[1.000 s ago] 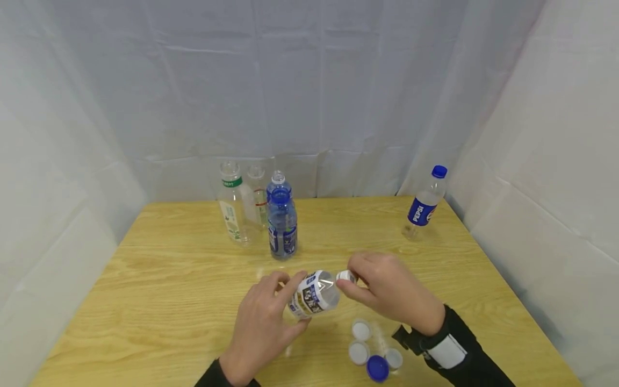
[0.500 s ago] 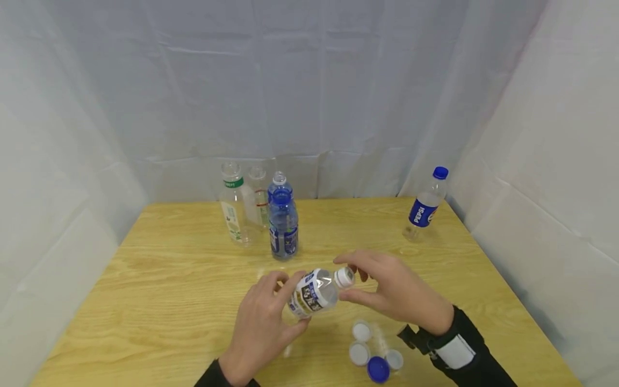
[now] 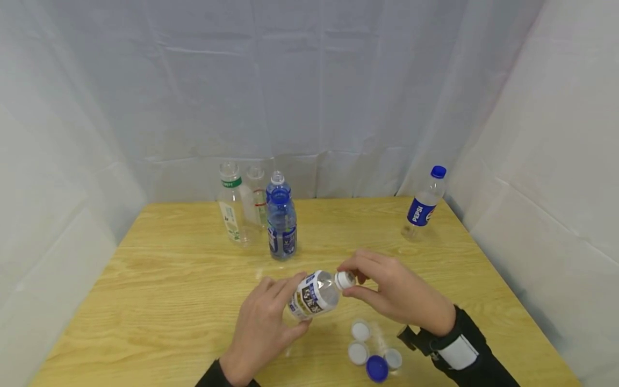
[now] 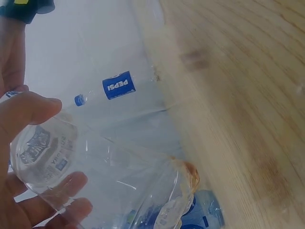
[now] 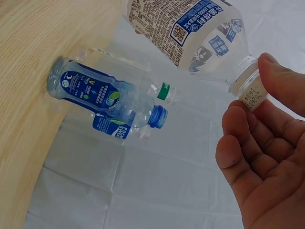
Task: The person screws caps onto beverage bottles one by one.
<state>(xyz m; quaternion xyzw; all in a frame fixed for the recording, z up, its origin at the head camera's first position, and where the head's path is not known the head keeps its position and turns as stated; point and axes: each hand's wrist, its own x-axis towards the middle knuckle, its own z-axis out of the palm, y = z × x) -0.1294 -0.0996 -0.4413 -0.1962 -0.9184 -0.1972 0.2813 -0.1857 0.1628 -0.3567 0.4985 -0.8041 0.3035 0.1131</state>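
At the far left of the group stands a clear bottle with a green neck band [image 3: 231, 212]; behind its right side, a second clear bottle [image 3: 260, 201] is partly hidden and its outline hard to trace. Nearer the viewer, the left hand [image 3: 266, 317], its sleeve cut off by the lower edge, grips the labelled bottle [image 3: 313, 294] around its body, thumb below and fingers above. Behind, a front blue bottle [image 3: 282, 228] masks most of a rear blue bottle [image 3: 278, 184]. The labelled bottle is held tilted above the table [image 3: 169, 301], its neck toward the right. On the neck sits a white cap [image 3: 345, 280], seemingly seated, though the threads cannot be made out. Below lie three loose white caps [image 3: 358, 353] and a blue cap [image 3: 377, 368]. The right hand [image 3: 396, 287] pinches the white cap between thumb and fingertips. Farthest right stands a capped Pepsi bottle [image 3: 422, 211], its logo partly turned from view.
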